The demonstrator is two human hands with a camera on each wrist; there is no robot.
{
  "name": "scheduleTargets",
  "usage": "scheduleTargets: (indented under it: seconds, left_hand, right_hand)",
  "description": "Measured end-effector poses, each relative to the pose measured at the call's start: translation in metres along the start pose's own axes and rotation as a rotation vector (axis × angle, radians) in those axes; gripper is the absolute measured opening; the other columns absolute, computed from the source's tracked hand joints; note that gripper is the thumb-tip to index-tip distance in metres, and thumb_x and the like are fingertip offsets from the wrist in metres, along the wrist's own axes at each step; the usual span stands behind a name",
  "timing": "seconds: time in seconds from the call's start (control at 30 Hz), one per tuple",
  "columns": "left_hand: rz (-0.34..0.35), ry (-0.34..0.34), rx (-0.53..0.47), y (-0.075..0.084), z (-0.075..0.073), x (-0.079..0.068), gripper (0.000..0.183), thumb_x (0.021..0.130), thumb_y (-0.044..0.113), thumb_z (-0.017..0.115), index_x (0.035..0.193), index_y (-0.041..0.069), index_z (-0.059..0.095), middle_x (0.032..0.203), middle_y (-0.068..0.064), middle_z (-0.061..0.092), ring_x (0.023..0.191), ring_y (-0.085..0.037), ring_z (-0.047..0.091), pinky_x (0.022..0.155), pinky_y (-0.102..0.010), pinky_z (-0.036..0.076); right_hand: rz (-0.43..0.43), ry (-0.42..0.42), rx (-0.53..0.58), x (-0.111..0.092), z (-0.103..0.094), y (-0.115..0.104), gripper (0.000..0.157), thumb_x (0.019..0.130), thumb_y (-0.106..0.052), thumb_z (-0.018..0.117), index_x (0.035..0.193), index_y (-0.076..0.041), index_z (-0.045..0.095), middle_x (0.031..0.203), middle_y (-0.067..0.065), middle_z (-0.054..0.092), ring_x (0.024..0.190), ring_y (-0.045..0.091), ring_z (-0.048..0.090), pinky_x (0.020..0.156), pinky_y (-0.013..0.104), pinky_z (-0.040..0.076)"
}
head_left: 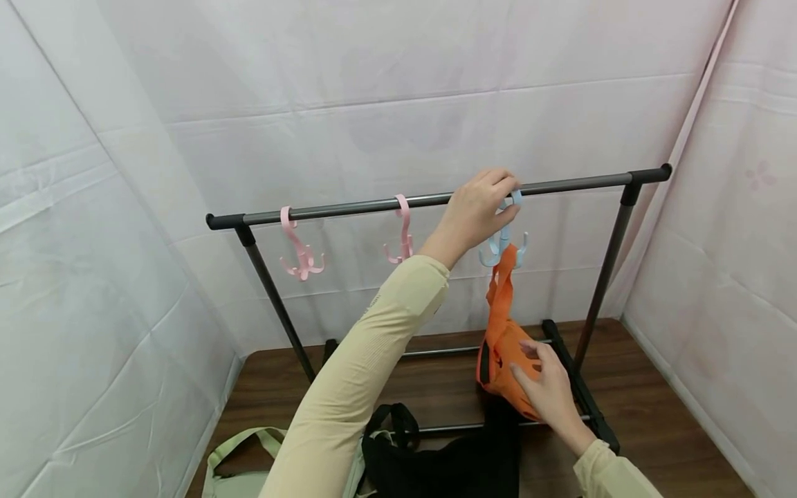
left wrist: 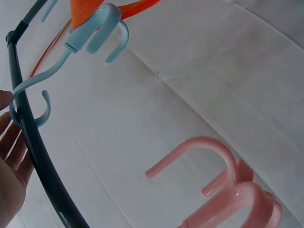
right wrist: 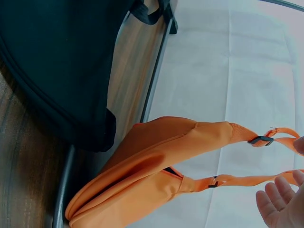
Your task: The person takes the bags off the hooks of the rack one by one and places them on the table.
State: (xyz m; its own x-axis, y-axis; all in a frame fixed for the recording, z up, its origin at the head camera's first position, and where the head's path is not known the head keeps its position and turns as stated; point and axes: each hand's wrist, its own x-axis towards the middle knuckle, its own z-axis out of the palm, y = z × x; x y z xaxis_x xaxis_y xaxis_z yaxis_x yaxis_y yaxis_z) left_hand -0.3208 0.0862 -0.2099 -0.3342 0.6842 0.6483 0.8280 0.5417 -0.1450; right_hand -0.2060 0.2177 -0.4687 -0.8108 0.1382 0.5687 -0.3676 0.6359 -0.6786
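A blue plastic hook [head_left: 503, 243] hangs on the grey rail [head_left: 349, 205] of a clothes rack. My left hand [head_left: 507, 197] reaches up to the rail and grips the hook's top loop, fingers over the bar and thumb beneath. In the left wrist view the blue hook [left wrist: 90, 33] loops round the rail [left wrist: 42, 166] beside my fingers [left wrist: 12, 142]. An orange bag [head_left: 501, 353] hangs by its strap from the hook's lower prongs. My right hand [head_left: 529, 360] rests on the bag's front with relaxed, spread fingers. In the right wrist view that hand [right wrist: 280, 204] is open beside the orange bag [right wrist: 152, 166].
Two pink hooks [head_left: 303, 252] [head_left: 402, 235] hang further left on the rail; one pink hook [left wrist: 228, 190] shows close up. A black bag [head_left: 448, 463] and a pale green bag [head_left: 243, 474] lie on the wooden floor [head_left: 654, 415]. White sheets enclose the rack.
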Motion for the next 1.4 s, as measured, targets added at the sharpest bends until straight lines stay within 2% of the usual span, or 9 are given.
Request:
scheduleTargets:
  seconds: [0.17,0.33,0.4,0.5,0.57,0.77,0.93,1.07,1.4]
  left_hand:
    - [0.011,0.035,-0.01,0.0,0.003,-0.002,0.018,0.087,0.015,0.056,0.102,0.007,0.064,0.103,0.0,0.061,0.096,-0.014,0.055,0.081,-0.017,0.044]
    - [0.005,0.055,-0.026,0.001,0.006,-0.002,0.018,0.087,0.014,0.057,0.101,0.007,0.065,0.103,0.0,0.061,0.094,-0.014,0.056,0.081,-0.019,0.045]
    - [-0.001,0.065,-0.029,0.002,0.005,-0.002,0.017,0.086,0.014,0.058,0.1,0.007,0.065,0.102,0.0,0.061,0.094,-0.014,0.057,0.08,-0.019,0.045]
    - [-0.007,0.076,-0.028,0.003,0.005,-0.001,0.017,0.085,0.014,0.059,0.099,0.007,0.065,0.101,0.001,0.062,0.092,-0.013,0.058,0.08,-0.019,0.045]
    - [-0.009,0.079,-0.025,0.003,0.005,-0.001,0.016,0.085,0.014,0.059,0.098,0.007,0.065,0.101,0.001,0.062,0.092,-0.013,0.058,0.08,-0.019,0.045]
    - [-0.013,0.094,-0.016,0.003,0.005,-0.001,0.015,0.084,0.013,0.06,0.097,0.007,0.065,0.099,0.001,0.062,0.09,-0.013,0.058,0.078,-0.02,0.046]
    - [-0.022,0.1,-0.022,0.002,0.007,0.0,0.016,0.084,0.013,0.06,0.098,0.007,0.066,0.098,0.001,0.063,0.089,-0.014,0.059,0.078,-0.02,0.046]
    - [-0.023,0.094,-0.036,0.003,0.007,0.0,0.016,0.084,0.013,0.06,0.098,0.007,0.065,0.099,0.001,0.062,0.089,-0.014,0.059,0.079,-0.021,0.046]
    - [-0.022,0.103,-0.021,0.003,0.008,-0.001,0.016,0.084,0.013,0.059,0.098,0.008,0.065,0.098,0.001,0.062,0.086,-0.013,0.059,0.076,-0.02,0.047]
  right_hand:
    - [-0.002,-0.002,0.004,0.006,0.001,-0.003,0.038,0.079,-0.004,0.067,0.114,-0.002,0.054,0.105,0.012,0.056,0.095,0.027,0.054,0.075,0.041,0.046]
    - [0.004,0.01,0.046,0.021,-0.001,-0.013,0.037,0.081,-0.005,0.066,0.115,0.001,0.053,0.107,0.016,0.055,0.095,0.03,0.052,0.077,0.046,0.044]
    - [-0.003,0.021,0.054,0.03,-0.003,-0.019,0.036,0.083,-0.008,0.065,0.115,0.0,0.053,0.106,0.016,0.055,0.095,0.029,0.052,0.077,0.043,0.044]
    - [-0.012,0.056,0.088,0.044,-0.006,-0.027,0.034,0.083,-0.008,0.065,0.115,0.0,0.054,0.105,0.015,0.056,0.095,0.027,0.053,0.077,0.033,0.046]
    - [-0.017,0.083,0.104,0.053,-0.008,-0.033,0.033,0.083,-0.007,0.064,0.114,0.001,0.055,0.104,0.016,0.056,0.095,0.025,0.054,0.077,0.031,0.046]
    - [0.013,0.168,0.173,0.08,-0.011,-0.048,0.029,0.084,-0.009,0.062,0.11,0.002,0.057,0.099,0.015,0.059,0.09,0.024,0.057,0.074,0.041,0.049]
    - [0.049,0.233,0.201,0.097,-0.01,-0.054,0.023,0.084,-0.013,0.063,0.102,0.001,0.061,0.093,0.012,0.062,0.082,0.015,0.057,0.069,0.022,0.049]
    - [0.076,0.284,0.216,0.102,-0.009,-0.055,0.018,0.082,-0.011,0.065,0.095,0.001,0.063,0.087,0.011,0.064,0.074,0.007,0.055,0.063,0.012,0.046]
    - [0.104,0.326,0.228,0.102,0.0,-0.052,0.018,0.081,-0.018,0.068,0.086,-0.001,0.066,0.082,0.01,0.065,0.067,0.0,0.055,0.057,0.012,0.045]
